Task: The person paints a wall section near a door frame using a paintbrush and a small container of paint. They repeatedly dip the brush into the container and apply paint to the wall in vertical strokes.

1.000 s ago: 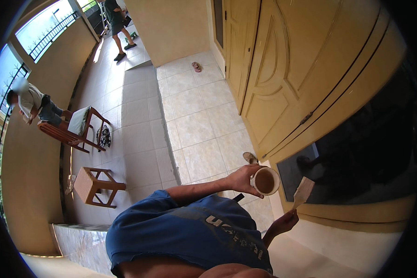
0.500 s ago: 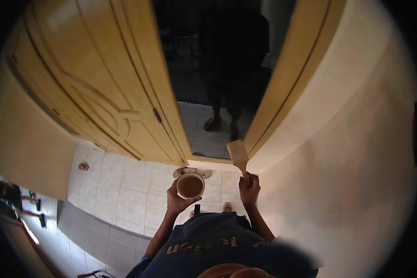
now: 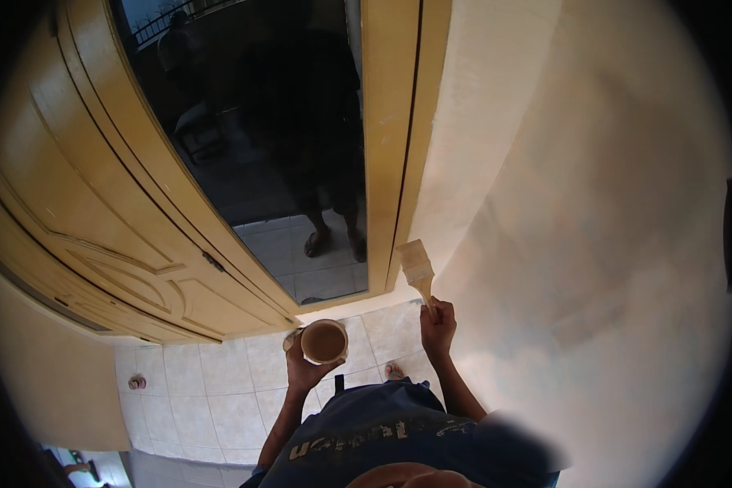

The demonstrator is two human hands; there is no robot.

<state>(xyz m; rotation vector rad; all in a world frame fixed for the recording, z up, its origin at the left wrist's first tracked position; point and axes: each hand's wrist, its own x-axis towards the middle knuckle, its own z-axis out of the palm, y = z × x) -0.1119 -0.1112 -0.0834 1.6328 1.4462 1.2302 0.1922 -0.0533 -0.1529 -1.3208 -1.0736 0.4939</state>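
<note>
Wall: pale, patchy, its edges lost to us in the dark rim.
Door (image 3: 114, 211): yellow, cut off at left.
Glass (image 3: 260, 146): dark; we barely make out reflections.
Left hand (image 3: 307, 372): curled round the cup (image 3: 346, 348), some fingers hidden.
Right hand (image 3: 437, 329): closed on the brush (image 3: 416, 264) handle.
Brush: bristles up; wall contact we cannot tell.
Cup: above the floor (image 3: 220, 398), brownish contents unclear.

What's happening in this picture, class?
A person in a dark blue shirt stands on a tiled floor before dark glass. Their left hand holds a cup of brownish liquid; their right hand grips a wide brush by its handle. Whether the brush touches the wall behind it, I cannot tell.
</note>
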